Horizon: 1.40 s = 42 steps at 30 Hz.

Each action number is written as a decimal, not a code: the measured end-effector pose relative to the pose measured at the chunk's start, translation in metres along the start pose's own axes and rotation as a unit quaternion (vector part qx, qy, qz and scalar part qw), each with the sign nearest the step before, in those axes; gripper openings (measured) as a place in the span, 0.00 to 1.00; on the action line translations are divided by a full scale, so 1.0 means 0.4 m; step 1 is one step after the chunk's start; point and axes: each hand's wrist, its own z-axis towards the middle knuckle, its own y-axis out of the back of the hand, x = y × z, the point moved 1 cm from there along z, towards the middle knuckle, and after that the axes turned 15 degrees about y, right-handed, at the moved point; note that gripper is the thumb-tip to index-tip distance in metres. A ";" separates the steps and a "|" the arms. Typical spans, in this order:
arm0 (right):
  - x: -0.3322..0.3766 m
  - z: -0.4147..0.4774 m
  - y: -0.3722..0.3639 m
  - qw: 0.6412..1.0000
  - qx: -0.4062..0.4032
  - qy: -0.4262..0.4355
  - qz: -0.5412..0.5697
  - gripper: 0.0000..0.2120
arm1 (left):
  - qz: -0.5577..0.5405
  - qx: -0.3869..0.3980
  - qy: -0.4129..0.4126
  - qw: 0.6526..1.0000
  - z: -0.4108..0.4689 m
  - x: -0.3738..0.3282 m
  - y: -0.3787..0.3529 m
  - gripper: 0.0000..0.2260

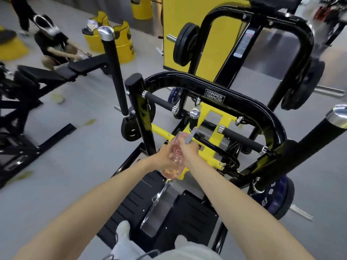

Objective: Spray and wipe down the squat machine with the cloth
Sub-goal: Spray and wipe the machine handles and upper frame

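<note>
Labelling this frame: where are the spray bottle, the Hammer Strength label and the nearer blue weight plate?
spray bottle (170, 170), head view, on its clear pink lower body.
Hammer Strength label (214, 96), head view, middle of the lettering.
nearer blue weight plate (276, 197), head view, on its face.

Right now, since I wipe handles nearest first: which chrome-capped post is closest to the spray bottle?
The short centre post, just beyond the spray bottle; the tall left post and right post stand far out to the sides.

A gym: weight plates (185, 44), bench (47, 74), squat machine (244, 107).
</note>
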 end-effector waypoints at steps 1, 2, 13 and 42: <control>0.009 -0.002 -0.021 1.000 0.000 0.003 -0.002 0.14 | -0.012 -0.028 -0.015 0.999 0.010 0.009 0.008 0.39; 0.012 0.000 -0.043 1.000 -0.003 0.011 -0.009 0.16 | -0.009 -0.042 -0.027 0.999 0.013 0.015 0.019 0.40; 0.101 0.033 -0.270 0.975 0.104 0.115 -0.159 0.19 | 0.010 -0.055 -0.130 0.990 0.095 0.062 0.306 0.14; 0.192 -0.055 -0.299 0.911 0.134 -0.093 0.380 0.16 | -0.165 -0.018 -0.126 0.978 -0.057 -0.119 0.464 0.03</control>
